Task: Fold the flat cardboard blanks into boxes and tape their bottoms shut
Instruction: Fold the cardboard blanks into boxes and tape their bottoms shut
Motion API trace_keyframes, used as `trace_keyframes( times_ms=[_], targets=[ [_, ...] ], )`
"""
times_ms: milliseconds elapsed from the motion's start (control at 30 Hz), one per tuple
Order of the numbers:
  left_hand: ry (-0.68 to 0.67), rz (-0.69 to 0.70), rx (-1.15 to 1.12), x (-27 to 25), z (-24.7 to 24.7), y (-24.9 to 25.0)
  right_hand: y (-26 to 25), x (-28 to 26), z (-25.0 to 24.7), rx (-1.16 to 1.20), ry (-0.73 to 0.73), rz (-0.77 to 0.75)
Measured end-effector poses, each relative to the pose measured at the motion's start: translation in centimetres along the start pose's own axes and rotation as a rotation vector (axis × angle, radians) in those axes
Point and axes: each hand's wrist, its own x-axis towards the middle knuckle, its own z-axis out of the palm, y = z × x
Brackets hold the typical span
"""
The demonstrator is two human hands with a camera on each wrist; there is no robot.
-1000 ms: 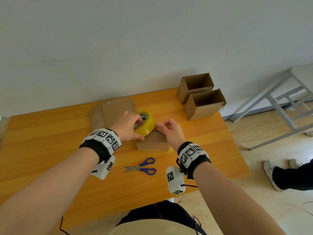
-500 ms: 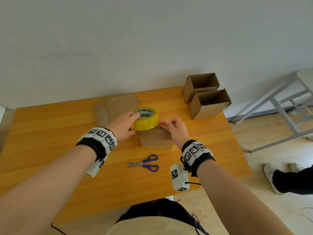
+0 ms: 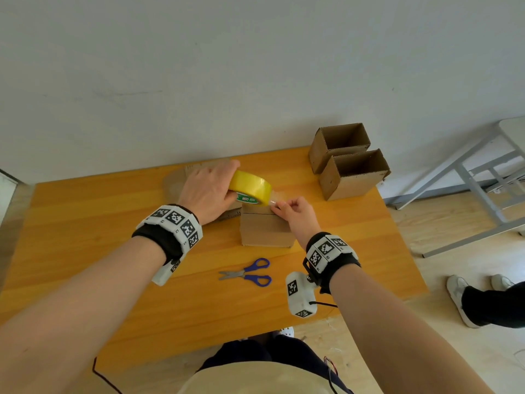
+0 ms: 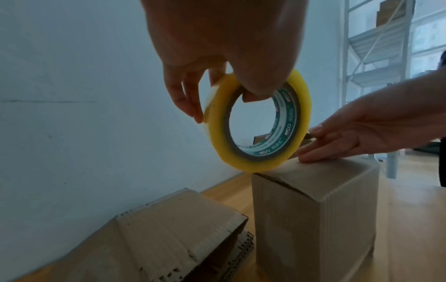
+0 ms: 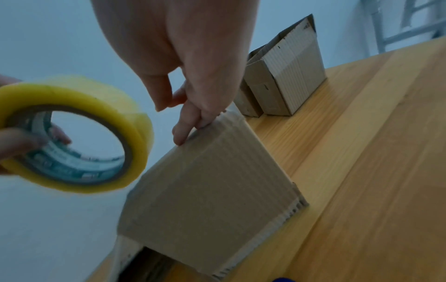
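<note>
Box (image 3: pixel 265 230) stands upside down at the centre of the desk (image 3: pixel 85 211), folded bottom flaps facing up; the seam between flaps shows bare, no tape across it yet.

Tape roll (image 3: pixel 251 187) is tilted on edge just above the box's 11 o'clock corner, touching or nearly touching it. Left hand (image 3: pixel 208 191) grips the roll, thumb through the core, fingers (image 4: pixel 185 99) curled over the outer rim. Right hand (image 3: pixel 294 213) at the box's 1 o'clock corner: thumb and forefinger pinch the free end of the tape, other fingers (image 5: pixel 183 131) press down on the top flap.

Judgement: taping of this box is only starting; strip still to be drawn across the seam, pressed and cut.

Scissors (image 3: pixel 247 273) lie at 6 o'clock of the box, untouched.

Two finished boxes (image 3: pixel 348 163), open side up, touch each other at 2 o'clock by the desk's far corner. Flat blanks (image 3: pixel 173 184) lie at 10 o'clock, partly under the left hand; count unclear. So two done, one in hand, some left.
</note>
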Motion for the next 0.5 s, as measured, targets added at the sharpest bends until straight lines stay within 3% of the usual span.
trace_keyframes(
  times_ms=[500],
  targets=[
    [-0.097,-0.029,-0.004,-0.73,0.04,0.66,0.07,-0.06,-0.25,0.100,0.071,0.076]
  ],
)
